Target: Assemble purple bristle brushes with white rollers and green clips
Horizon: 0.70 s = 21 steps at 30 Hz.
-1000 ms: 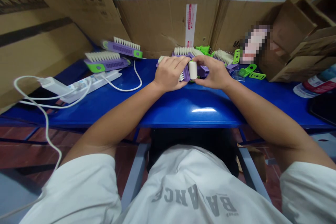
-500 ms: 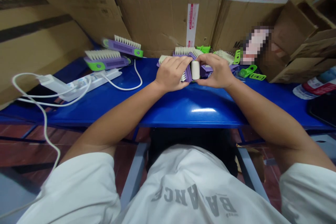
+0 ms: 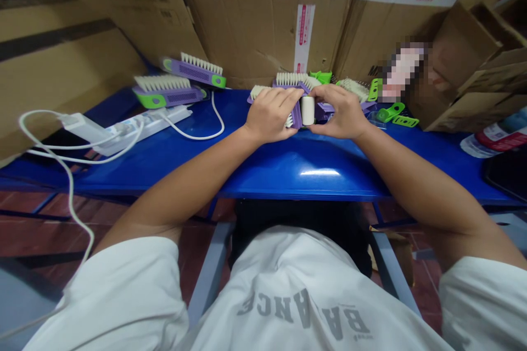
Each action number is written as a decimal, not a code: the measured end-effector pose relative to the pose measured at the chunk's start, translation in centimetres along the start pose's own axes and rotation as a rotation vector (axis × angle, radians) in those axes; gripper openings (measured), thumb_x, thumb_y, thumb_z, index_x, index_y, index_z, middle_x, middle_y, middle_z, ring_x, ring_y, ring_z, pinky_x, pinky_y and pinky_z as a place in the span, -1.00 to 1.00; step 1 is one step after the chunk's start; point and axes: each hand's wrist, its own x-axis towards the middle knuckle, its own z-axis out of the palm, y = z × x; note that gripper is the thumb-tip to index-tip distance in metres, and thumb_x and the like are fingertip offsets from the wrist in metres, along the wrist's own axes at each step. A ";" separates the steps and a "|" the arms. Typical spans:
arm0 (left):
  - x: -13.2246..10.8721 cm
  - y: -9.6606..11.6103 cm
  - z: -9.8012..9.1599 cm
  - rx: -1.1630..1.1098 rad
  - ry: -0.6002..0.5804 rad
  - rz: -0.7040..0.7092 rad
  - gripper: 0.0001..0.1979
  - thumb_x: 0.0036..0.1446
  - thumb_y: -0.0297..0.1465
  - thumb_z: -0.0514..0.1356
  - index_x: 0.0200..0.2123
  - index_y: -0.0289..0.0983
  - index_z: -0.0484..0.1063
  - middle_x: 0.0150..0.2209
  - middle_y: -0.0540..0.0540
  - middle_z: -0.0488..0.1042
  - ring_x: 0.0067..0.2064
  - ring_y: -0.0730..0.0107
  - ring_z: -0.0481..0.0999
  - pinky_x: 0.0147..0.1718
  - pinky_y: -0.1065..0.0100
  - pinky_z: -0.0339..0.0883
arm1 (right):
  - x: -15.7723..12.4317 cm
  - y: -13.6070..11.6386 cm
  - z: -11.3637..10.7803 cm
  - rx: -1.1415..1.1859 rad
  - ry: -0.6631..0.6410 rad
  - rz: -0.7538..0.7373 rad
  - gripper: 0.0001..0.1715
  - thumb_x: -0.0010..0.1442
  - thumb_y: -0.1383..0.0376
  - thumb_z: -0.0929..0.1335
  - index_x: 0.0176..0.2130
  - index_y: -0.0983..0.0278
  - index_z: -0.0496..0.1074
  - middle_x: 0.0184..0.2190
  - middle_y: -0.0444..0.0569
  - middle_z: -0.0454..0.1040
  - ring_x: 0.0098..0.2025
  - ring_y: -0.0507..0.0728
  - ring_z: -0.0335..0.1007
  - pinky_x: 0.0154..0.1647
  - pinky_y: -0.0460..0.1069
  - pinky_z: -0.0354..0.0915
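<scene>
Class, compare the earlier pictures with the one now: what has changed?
Hardly anything: the whole view has drifted slightly, so most things sit a touch further right in the picture, probably from the head moving. Nothing was visibly taken hold of or let go. The left hand stays on a purple brush, the right hand stays at the white cylinder.

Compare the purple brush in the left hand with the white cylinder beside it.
Look: the purple brush has pale bristles, while the white cylinder is plain, with no bristles.
Visibility: the left hand covers much of the brush; the cylinder's face shows clearly.
Hold: the left hand grips the brush, while the right hand seems to pinch the cylinder.
Shared: both are between the hands.
</scene>
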 end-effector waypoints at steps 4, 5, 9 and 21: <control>0.1 0.2 -0.1 0.000 -0.013 -0.026 -0.20 0.30 -0.10 0.30 0.52 -0.29 0.39 0.37 -0.42 0.57 0.35 -0.35 0.56 0.31 -0.22 0.40 | 0.1 -0.2 -0.2 -0.003 0.000 0.009 -0.25 0.16 -0.20 0.57 0.16 0.15 0.57 0.05 0.13 0.72 0.08 0.44 0.70 0.20 0.39 0.63; 0.1 0.2 -0.1 -0.001 -0.016 -0.028 -0.20 0.29 -0.12 0.30 0.52 -0.29 0.38 0.38 -0.42 0.57 0.35 -0.35 0.56 0.30 -0.23 0.40 | 0.1 -0.2 -0.2 -0.006 0.003 0.008 -0.25 0.16 -0.21 0.57 0.15 0.15 0.58 0.04 0.12 0.72 0.07 0.44 0.70 0.20 0.39 0.63; 0.2 0.3 -0.2 -0.003 -0.017 -0.034 -0.18 0.26 -0.16 0.30 0.53 -0.29 0.37 0.38 -0.41 0.57 0.35 -0.36 0.56 0.31 -0.24 0.40 | 0.1 -0.2 -0.2 -0.011 0.009 0.003 -0.25 0.16 -0.22 0.56 0.15 0.15 0.58 0.03 0.12 0.72 0.05 0.44 0.69 0.19 0.40 0.62; 0.0 -0.2 0.1 0.018 -0.010 -0.005 -0.15 0.27 -0.09 0.29 0.53 -0.35 0.38 0.38 -0.44 0.57 0.34 -0.35 0.57 0.33 -0.22 0.38 | -0.3 0.6 0.5 -0.003 0.014 -0.048 -0.19 0.20 -0.23 0.53 0.23 0.16 0.54 0.07 0.13 0.70 0.08 0.43 0.67 0.22 0.37 0.59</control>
